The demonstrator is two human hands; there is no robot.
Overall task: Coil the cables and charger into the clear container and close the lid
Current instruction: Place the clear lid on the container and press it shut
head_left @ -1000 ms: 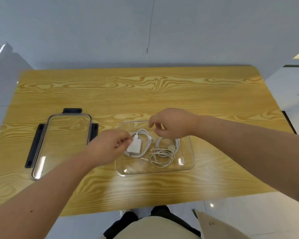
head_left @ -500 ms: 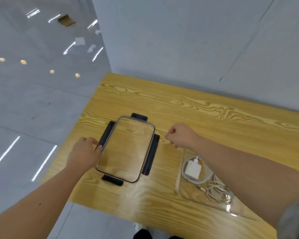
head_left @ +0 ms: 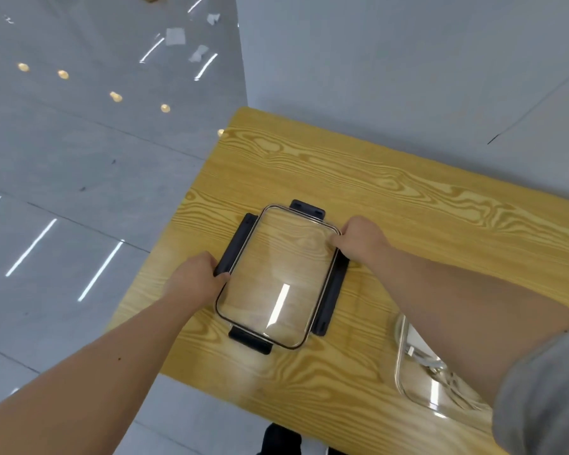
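Observation:
The clear lid (head_left: 276, 277) with four black clip flaps lies flat on the wooden table (head_left: 408, 205). My left hand (head_left: 196, 279) grips its left edge at the black side flap. My right hand (head_left: 358, 238) grips the lid's right edge near the far corner. The clear container (head_left: 399, 353) sits at the lower right, mostly hidden behind my right forearm. Inside it I see part of the white charger (head_left: 418, 339) and white cables (head_left: 440, 369).
The table's left edge runs close to my left hand, with glossy grey floor beyond it. A grey wall stands behind the table. A dark shoe (head_left: 281, 438) shows below the table's near edge.
Both hands left the container and moved left to the lid. Half a second ago they were beside it; now each hand grips one side of it. The view swung left.

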